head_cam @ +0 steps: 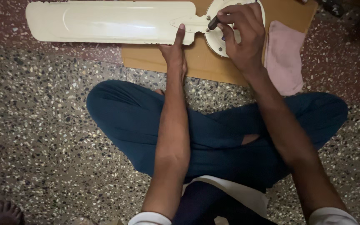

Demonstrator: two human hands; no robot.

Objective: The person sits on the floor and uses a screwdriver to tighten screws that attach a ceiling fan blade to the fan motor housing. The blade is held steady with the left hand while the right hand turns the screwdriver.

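A: What is each hand on?

B: The left hand [175, 52] sits upper centre of the frame. Its forefinger is stretched out flat, the tip pressing on the cream blade bracket [190, 23] where the ceiling fan blade [109, 21] narrows. The other fingers are curled under, and it grasps nothing.

A: And the other one?

B: The right hand [241, 35] is at the top, just right of centre, over the round cream fan motor housing [216, 39]. Its fingers are clenched around a dark tool handle [214, 22], likely a screwdriver, whose tip meets the bracket beside a small screw. The tip itself is too small to make out.

A: Where does the fan lie?

B: The blade runs along the top edge from the upper left to the centre, joined to the housing by the bracket. Housing and bracket rest on a brown cardboard sheet [205, 62] spread on the speckled terrazzo floor [42, 125]; the blade's far end lies over a reddish strip of floor.

A: Anything else close by?

B: A pink cloth [284, 56] lies on the cardboard's right edge, just beside the right wrist. The person sits cross-legged in dark blue trousers [134, 121] at mid-frame. A bare foot [7, 212] shows in the lower left corner, well apart from the hands.
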